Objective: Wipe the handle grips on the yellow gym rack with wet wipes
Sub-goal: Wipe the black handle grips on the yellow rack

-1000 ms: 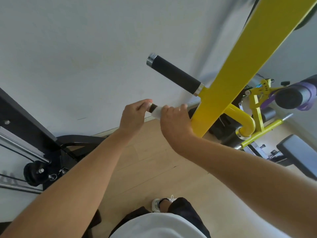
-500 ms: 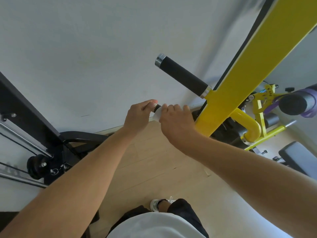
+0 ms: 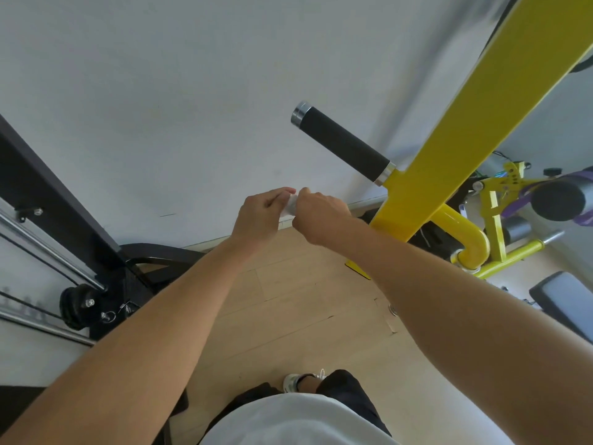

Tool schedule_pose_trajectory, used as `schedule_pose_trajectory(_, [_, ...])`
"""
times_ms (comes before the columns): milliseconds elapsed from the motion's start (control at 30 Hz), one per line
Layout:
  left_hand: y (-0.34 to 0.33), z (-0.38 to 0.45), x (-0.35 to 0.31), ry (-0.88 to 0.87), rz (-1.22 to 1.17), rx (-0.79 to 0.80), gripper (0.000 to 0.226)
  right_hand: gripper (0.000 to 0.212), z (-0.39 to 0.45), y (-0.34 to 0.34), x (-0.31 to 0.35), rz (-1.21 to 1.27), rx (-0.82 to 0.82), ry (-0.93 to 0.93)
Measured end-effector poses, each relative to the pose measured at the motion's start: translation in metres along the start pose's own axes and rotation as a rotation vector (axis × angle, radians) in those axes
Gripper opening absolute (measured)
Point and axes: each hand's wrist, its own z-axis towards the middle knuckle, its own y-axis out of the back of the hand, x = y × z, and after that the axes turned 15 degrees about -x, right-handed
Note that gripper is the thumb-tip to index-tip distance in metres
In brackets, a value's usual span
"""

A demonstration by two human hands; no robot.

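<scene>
— Black foam, that grip [image 3: 343,145]: where does it sit?

— It juts up and to the left from the yellow rack [image 3: 481,123], with a chrome cap at its free end and a chrome collar where it meets the beam. Nothing touches it.

— And the wipe [image 3: 291,205]?

— White, bunched, just below the grip and apart from it. Only a small piece shows between the two hands.

— How do the hands hold it?

— The left hand [image 3: 261,216] has its fingers curled and pinches the wipe's left edge at the fingertips. The right hand [image 3: 322,216] is curled round the wipe's right side, knuckles toward the camera. The two hands are nearly touching. Whether a lower grip lies behind them I cannot tell; they cover that spot.

— What lies around?

— A white wall [image 3: 160,107] behind. Pale wood floor [image 3: 305,300] below. A curved yellow tube [image 3: 465,232] lower down on the rack, and a padded roller with a purple band [image 3: 561,200] at far right. A black bench pad [image 3: 564,300] shows at the right edge. At left stands a black machine [image 3: 64,194] with steel rails and a pulley. A shoe [image 3: 293,382] shows at the bottom.
</scene>
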Motion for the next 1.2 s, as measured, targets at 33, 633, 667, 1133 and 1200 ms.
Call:
schedule_pose_trajectory(33, [-0.001, 0.000, 0.000, 0.003, -0.004, 0.004, 0.031, 0.032, 0.002, 0.000, -0.002, 0.008, 0.028, -0.008])
schedule_pose_trajectory(633, [-0.013, -0.002, -0.007, 0.082, -0.047, 0.024, 0.033, 0.052, -0.046, 0.030, -0.014, -0.921, 0.239, 0.276])
schedule_pose_trajectory(667, [-0.013, -0.001, -0.007, 0.087, -0.052, 0.025, 0.032, 0.046, -0.040, 0.025, -0.013, -0.809, 0.162, 0.244])
schedule_pose_trajectory(1133, [-0.018, -0.002, -0.004, 0.114, -0.087, -0.021, 0.031, 0.072, -0.038, 0.024, -0.018, -0.453, -0.037, 0.097])
schedule_pose_trajectory(1200, [-0.020, -0.002, -0.003, 0.107, -0.093, -0.018, 0.030, 0.046, -0.035, 0.020, -0.011, -0.409, -0.080, 0.098])
